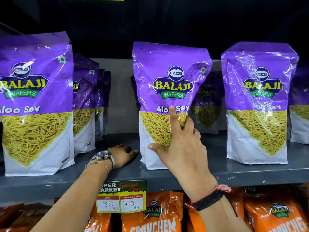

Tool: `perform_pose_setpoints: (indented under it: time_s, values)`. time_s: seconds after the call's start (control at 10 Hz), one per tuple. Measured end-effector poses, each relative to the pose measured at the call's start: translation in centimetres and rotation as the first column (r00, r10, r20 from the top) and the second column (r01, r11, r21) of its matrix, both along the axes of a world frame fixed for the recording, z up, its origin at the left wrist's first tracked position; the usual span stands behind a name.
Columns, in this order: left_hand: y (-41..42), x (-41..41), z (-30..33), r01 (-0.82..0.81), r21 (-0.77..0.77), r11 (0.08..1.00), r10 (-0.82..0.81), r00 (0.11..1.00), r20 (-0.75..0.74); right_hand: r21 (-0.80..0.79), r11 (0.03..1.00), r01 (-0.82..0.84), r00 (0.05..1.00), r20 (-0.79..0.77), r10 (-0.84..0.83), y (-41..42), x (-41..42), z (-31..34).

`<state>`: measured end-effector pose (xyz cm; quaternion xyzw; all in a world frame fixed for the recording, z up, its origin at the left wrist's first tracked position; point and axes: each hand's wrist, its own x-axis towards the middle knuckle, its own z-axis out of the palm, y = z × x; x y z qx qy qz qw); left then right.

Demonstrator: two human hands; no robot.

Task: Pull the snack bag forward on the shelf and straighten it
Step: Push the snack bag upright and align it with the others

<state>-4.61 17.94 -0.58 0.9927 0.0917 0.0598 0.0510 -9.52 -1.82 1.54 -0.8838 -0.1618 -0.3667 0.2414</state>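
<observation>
A purple and white Balaji Aloo Sev snack bag (167, 81) stands upright in the middle of the grey shelf (234, 169), near its front edge. My right hand (180, 148) lies spread flat against the bag's front, with the forefinger up on the label, the thumb near the lower left and the other fingers curled round its right edge. My left hand (122, 155) rests palm down on the shelf with a watch on the wrist, its fingertips at the bag's lower left corner. Whether they touch the bag I cannot tell.
Matching bags stand at the left (35, 101) and the right (257, 101), with more rows behind them. A price tag (121, 196) hangs from the shelf edge. Orange Crunchem bags (155, 215) fill the shelf below.
</observation>
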Motion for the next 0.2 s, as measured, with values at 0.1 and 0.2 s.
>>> perform_pose_setpoints:
  time_s: [0.1,0.2]
  values:
    - [0.01,0.00,-0.03,-0.010,-0.014,1.000,0.009,1.000,-0.008,-0.003,1.000,-0.011,0.999,-0.036,0.011,0.24,-0.07,0.20]
    - [-0.34,-0.09,0.21,-0.015,-0.004,1.000,0.015,0.998,0.058,0.013,0.999,-0.048,0.998,-0.033,0.049,-0.59,-0.90,0.48]
